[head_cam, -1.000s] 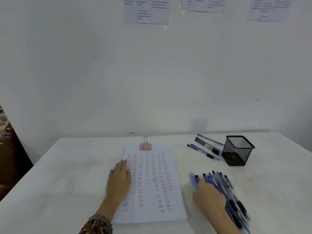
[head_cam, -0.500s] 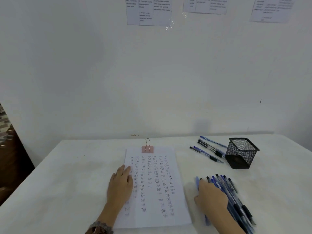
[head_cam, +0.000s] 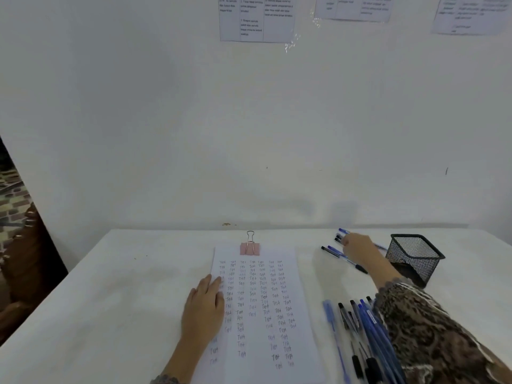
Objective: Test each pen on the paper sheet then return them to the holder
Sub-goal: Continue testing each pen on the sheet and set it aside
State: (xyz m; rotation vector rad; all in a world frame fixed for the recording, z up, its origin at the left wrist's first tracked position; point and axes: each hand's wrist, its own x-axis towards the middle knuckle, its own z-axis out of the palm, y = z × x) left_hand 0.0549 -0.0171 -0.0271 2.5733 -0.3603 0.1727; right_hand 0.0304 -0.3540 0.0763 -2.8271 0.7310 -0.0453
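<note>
Head view: straight left fingers [head_cam: 213, 282] are pinning the word-filled white sheet [head_cam: 257, 335], right fingers' [head_cam: 348, 241] grip on blue pens [head_cam: 335, 252] unclear, black mesh holder [head_cam: 412, 254] seemingly empty.

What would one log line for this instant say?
left hand: flat on paper sheet | right hand: over far pens beside mesh holder, grip unclear | near pens: lying by right sleeve

A plain white painted wall [head_cam: 166, 120] rises behind a white-topped table [head_cam: 110, 286] set against it, in soft, even light. Three printed paper notices [head_cam: 256, 19] are taped high on the wall. At far left, a dark brown, brick-patterned surface [head_cam: 12, 206] shows beyond the table's edge.
</note>
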